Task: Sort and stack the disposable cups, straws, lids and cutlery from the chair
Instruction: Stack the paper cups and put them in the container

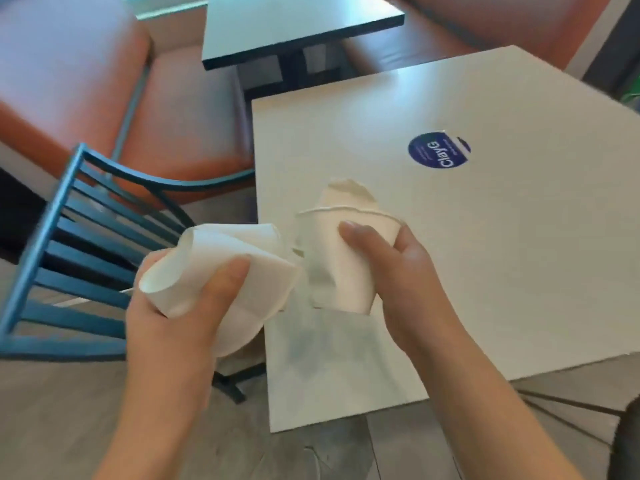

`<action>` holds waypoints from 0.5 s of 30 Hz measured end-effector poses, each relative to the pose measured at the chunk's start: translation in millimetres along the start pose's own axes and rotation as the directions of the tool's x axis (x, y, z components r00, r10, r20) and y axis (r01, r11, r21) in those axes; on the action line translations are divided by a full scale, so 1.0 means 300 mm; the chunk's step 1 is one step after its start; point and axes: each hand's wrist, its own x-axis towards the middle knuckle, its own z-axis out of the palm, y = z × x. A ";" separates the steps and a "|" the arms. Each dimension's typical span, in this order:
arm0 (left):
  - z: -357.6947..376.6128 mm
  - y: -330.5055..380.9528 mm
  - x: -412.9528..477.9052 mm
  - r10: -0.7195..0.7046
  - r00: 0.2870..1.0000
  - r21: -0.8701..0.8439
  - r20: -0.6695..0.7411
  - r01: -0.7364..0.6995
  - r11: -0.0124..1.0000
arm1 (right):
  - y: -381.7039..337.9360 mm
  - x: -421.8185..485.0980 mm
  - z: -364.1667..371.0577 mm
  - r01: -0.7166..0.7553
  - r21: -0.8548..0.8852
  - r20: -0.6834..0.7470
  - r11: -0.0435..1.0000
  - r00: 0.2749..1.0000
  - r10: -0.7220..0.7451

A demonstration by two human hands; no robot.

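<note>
Head view: both hands grasp white paper cups at the counter's near-left edge.

Left hand grips a flattened cup bundle lying on its side, thumb across the top, held between the blue chair and the counter; number of cups in the bundle cannot be told. Right hand wraps round a dented cup, roughly upright, with a crumpled cup nested inside and sticking out of its rim. The two lots almost touch. A round blue sticker sits further back on the counter. Orange booth seat behind the chair.
</note>
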 end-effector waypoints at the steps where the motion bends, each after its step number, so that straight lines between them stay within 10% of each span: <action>1: -0.073 -0.024 0.093 -0.009 0.999 0.032 -0.039 0.010 0.999 | 0.020 0.051 0.119 0.002 -0.100 0.038 0.995 0.999 0.002; 4: -0.215 -0.144 0.327 -0.020 0.997 0.204 -0.073 0.035 0.978 | 0.119 0.206 0.397 0.102 -0.411 0.123 0.906 0.991 -0.056; 7: -0.309 -0.335 0.513 -0.041 0.996 0.314 -0.085 0.066 0.947 | 0.269 0.346 0.622 0.268 -0.754 0.259 0.600 0.960 -0.104; 15: -0.321 -0.748 0.698 -0.272 0.959 0.358 -0.085 0.284 0.890 | 0.538 0.566 0.761 0.290 -0.935 0.323 0.205 0.934 0.154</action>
